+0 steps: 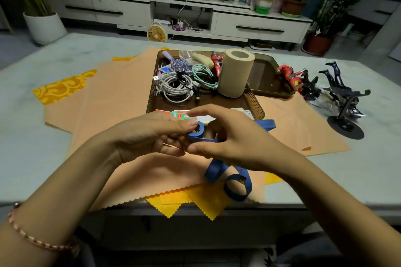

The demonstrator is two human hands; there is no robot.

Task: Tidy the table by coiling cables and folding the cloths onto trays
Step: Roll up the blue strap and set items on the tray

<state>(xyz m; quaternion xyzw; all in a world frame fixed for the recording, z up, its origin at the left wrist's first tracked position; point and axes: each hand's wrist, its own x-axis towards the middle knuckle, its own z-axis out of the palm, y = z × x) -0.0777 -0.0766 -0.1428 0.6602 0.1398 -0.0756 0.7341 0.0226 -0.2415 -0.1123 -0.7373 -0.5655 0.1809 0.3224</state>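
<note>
Head view: a brown tray (257,110) sat at 12 o'clock from the hands, on top of the peach cloths (119,97) spread flat over the table (54,158). In the tray were a white cable coil (176,86), a green cable coil (202,73) just beside it at 1 o'clock, a purple hairbrush (180,64) behind them and a tan paper roll (235,73) standing upright at the right. Flat packets (186,115) at the tray's near edge were partly hidden by the hands. A second tray (271,84) touched the first at 2 o'clock. Toy figures (290,76) and a black stand (347,128) lay at 3 o'clock on the table. Yellow cloths (63,89) poked out from under the peach ones at 9 and 6 o'clock. The blue strap (214,169) was held above the peach cloths, near the table's front edge. Its rolled end (195,133) was pinched by the left hand (152,136) between thumb and fingers. The right hand (236,138) curled around the strap right beside the roll. The loose tail drooped at 5 o'clock and looped on the cloth.
</note>
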